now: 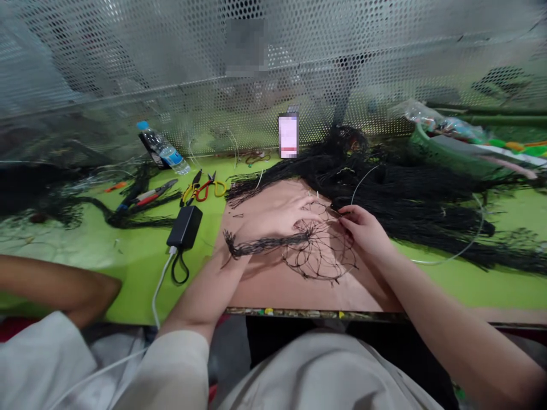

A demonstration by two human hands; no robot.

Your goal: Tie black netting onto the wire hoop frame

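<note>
Head view: one black knotted net point(310, 236), left hand point(273, 219) spread over it, right hand point(365, 230) pinching its rim; one green basket point(436, 154), net's 2 o'clock, containing plastic bag point(427, 118).

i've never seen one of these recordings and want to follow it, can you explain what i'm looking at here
There is no machine: these are a person's bare hands, seen by a camera worn on the head, looking forward and down. It is the only view. The left hand lies over a black net, whose gathered end crosses the wrist. The right hand has thumb and fingertips close together at the net's edge; what is in its grip is too small to tell. Beneath is a brown sheet on a green table. To the left are a black box with a white cable and a plastic bottle; behind and to the right, heaped black strands and a green basket. The arm at far left is someone else's.
</note>
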